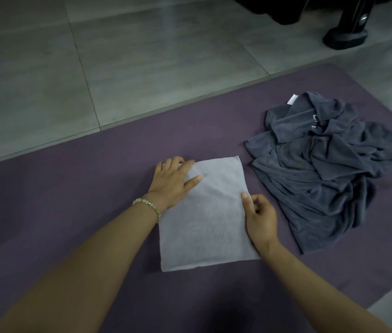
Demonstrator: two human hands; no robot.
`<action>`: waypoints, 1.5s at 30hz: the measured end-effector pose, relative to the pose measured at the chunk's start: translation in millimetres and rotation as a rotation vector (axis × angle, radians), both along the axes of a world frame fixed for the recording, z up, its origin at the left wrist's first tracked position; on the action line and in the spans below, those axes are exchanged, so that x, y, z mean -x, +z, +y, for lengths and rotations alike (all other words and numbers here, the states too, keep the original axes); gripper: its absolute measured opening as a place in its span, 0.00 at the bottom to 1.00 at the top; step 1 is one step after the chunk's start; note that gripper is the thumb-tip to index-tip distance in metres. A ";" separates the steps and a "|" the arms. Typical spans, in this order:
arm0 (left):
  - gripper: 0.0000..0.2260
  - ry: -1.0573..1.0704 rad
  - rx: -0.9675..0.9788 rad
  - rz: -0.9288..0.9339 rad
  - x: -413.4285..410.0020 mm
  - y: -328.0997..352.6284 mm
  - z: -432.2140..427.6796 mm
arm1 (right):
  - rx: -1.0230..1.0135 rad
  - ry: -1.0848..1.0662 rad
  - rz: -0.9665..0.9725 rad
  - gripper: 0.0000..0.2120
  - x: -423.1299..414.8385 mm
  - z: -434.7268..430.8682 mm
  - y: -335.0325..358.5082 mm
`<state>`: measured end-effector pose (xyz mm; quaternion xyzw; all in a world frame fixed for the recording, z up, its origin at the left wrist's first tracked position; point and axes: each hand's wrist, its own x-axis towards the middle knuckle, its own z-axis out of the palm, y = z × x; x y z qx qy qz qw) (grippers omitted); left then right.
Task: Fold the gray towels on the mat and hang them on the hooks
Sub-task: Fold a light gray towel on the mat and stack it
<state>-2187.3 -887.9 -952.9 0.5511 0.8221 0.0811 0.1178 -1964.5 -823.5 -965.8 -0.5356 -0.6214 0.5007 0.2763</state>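
1 light gray towel (209, 217) lay at the center of the frame on the purple mat (69, 188). It was folded into a flat rectangle, longer toward the lower edge of the frame, with a soft, fuzzy nap and slightly rounded corners. Just to its right, in the middle right of the frame, sat 1 dark gray heap (322, 169) of smoother cloth, crumpled into many ridges and folds. I could not tell how many towels made it up. 1 small white tag (292, 99) stuck out at the heap's top edge, and some faint pale lettering showed on a fold near it.

Both of the person's arms were bare. The left hand (173, 181) lay palm down on the towel's upper left corner, its fingers (186, 164) straight and spread, pressing the cloth flat and grasping nothing. 1 bracelet (148, 205) of pale round beads with gold links circled that wrist. The right hand (261, 217) was at the towel's right edge, thumb laid on top and the other fingers curled in beside it, pinching the edge.

The mat was a plain, matte rectangle on a floor (45, 68) of large gray tiles. 1 glossy black stand (345, 37) stood at the upper right of the frame.
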 end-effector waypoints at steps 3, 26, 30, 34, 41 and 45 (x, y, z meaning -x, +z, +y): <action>0.28 -0.021 0.069 -0.102 14.1 6.5 18.9 | 0.023 -0.012 -0.009 0.15 -0.6 3.4 -1.3; 0.10 0.121 0.549 -0.883 16.7 137.7 11.8 | 0.077 -0.024 -0.080 0.16 -21.2 -3.9 30.0; 0.14 0.146 0.432 -1.120 21.0 166.1 -20.9 | 0.130 -0.257 0.006 0.26 -20.2 -32.6 53.3; 0.21 0.228 0.253 -1.306 20.4 195.6 -51.4 | 0.665 0.012 0.131 0.31 -9.8 -62.6 81.1; 0.19 0.449 -0.013 -1.348 41.7 242.7 -134.8 | 1.238 0.354 0.505 0.27 39.2 -97.9 123.9; 0.18 0.665 -0.164 -1.381 68.3 251.5 -209.0 | 1.133 0.426 0.534 0.23 86.8 -121.3 153.2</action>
